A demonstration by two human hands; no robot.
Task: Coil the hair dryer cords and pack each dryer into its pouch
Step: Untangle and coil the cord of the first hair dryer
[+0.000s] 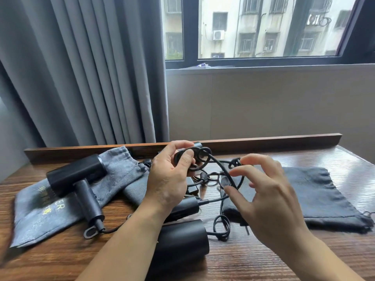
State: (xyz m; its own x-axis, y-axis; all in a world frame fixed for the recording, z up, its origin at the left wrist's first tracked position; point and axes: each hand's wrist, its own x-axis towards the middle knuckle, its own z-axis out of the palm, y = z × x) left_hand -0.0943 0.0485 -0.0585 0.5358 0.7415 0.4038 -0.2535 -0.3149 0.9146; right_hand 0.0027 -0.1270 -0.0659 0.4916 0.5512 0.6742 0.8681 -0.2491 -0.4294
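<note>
Dark wooden table: cord coiling in hand. Left hand grips small loops of kinked black cord above table centre. Right hand fingers spread, holding nothing. Black hair dryer lies atop grey cloth pouch, unpacked. Next move likely needs: catch loose strand, untwist kinks.

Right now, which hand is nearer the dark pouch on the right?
Right. The right hand is over the left end of the dark pouch; the left hand grips the cord coils farther left.
</note>
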